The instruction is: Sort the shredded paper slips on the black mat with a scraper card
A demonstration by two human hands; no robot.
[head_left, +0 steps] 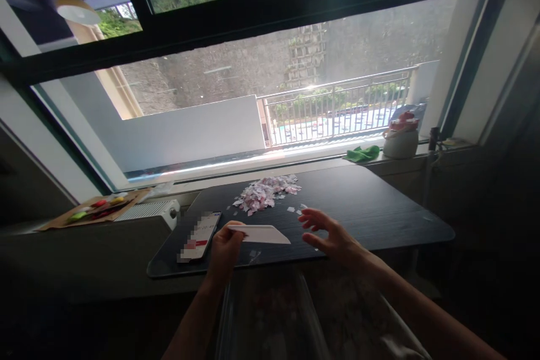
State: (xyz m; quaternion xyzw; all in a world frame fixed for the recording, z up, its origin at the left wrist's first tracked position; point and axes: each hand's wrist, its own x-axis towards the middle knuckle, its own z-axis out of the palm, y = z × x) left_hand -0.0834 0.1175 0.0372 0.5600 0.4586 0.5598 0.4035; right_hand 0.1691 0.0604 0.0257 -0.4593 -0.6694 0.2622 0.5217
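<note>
My left hand (pixel 226 246) pinches one end of a folded white strip of paper (pixel 264 233), held above the near side of the dark table (pixel 346 197). The strip's other end is cut at a slant and points right. To the right of it my right hand (pixel 323 230) is open, fingers apart and curved, with nothing seen in it. A heap of small torn or cut paper pieces (pixel 264 194) lies on the table beyond both hands. A few loose paper scraps (pixel 291 210) rest near my right fingertips.
A phone (pixel 200 237) lies left of my left hand. Beyond the table run a window and its sill, with a green cloth (pixel 363 153) and a white container (pixel 400 140) at the right. A white heater (pixel 152 214) and a brown paper with colourful items (pixel 95 208) stand left.
</note>
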